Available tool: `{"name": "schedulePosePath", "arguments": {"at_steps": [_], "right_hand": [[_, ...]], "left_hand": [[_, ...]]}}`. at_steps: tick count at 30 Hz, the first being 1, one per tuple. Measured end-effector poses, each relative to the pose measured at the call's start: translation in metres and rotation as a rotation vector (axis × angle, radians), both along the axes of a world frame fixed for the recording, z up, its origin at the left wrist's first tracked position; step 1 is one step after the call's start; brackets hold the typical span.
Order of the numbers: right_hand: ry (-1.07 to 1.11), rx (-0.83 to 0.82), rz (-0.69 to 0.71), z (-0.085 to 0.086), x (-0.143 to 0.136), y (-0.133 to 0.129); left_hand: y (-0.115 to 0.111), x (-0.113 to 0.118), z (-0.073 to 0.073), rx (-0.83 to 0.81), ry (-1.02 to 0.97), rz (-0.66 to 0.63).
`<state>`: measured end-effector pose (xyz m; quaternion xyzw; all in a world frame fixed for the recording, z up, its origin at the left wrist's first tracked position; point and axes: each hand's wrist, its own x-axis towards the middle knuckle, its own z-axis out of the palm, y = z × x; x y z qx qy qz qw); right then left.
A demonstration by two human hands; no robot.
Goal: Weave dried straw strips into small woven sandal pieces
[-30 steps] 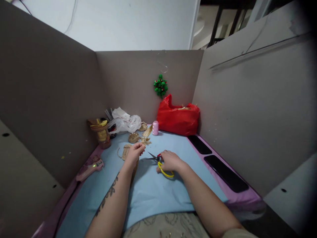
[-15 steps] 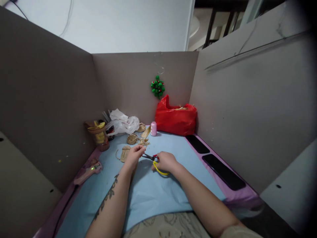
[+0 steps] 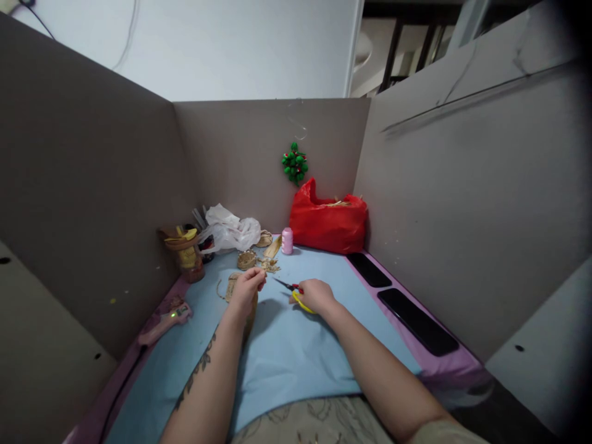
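Note:
My left hand (image 3: 248,292) is closed in a pinch on a tan, dried husk strip (image 3: 251,318), which hangs down beside the wrist. My right hand (image 3: 317,295) grips scissors (image 3: 285,285) with one red and one yellow handle. Their dark blades look closed and point left, a short gap from my left fingertips. Partly hidden behind my left hand lies a flat woven tan piece (image 3: 230,287) with a cord. Beyond the fingers are a small round woven basket (image 3: 246,259) and a pile of husk scraps (image 3: 269,265).
A pink thread spool (image 3: 287,241) stands before a red bag (image 3: 329,219). Two dark phones (image 3: 417,320) lie along the right edge. A pink glue gun (image 3: 165,324) with a cord, a tool pot (image 3: 189,256) and a white plastic bag (image 3: 234,229) are left. Grey panels enclose the table.
The scissors have drawn back to the right, away from my left fingers, and their blades have closed. My left hand has shifted slightly left and still pinches the husk strip.

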<state>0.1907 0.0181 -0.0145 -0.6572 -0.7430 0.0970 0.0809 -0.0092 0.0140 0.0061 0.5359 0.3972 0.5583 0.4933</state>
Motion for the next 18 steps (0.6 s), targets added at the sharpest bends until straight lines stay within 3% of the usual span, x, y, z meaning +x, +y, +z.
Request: {"name": "schedulePosePath", "arguments": {"at_steps": [6, 9, 11, 14, 15, 18], "right_hand": [[0.113, 0.062, -0.420, -0.001, 0.070, 0.034], [0.088, 0.005, -0.466, -0.003, 0.100, 0.045], [0.127, 0.044, -0.450, -0.003, 0.102, 0.044], [0.375, 0.064, -0.228, -0.001, 0.077, 0.029], [0.518, -0.039, -0.086, -0.001, 0.064, 0.022], [0.801, -0.636, 0.394, 0.000, 0.024, -0.002]], "left_hand": [[0.001, -0.004, 0.003, -0.063, -0.148, -0.001], [0.001, -0.004, 0.004, -0.078, -0.205, -0.007], [0.001, -0.004, 0.005, -0.088, -0.225, -0.011], [0.001, -0.006, 0.004, -0.111, -0.250, -0.022], [0.001, -0.006, 0.004, -0.118, -0.259, -0.028], [0.001, -0.009, 0.003, -0.131, -0.286, -0.033]]}}
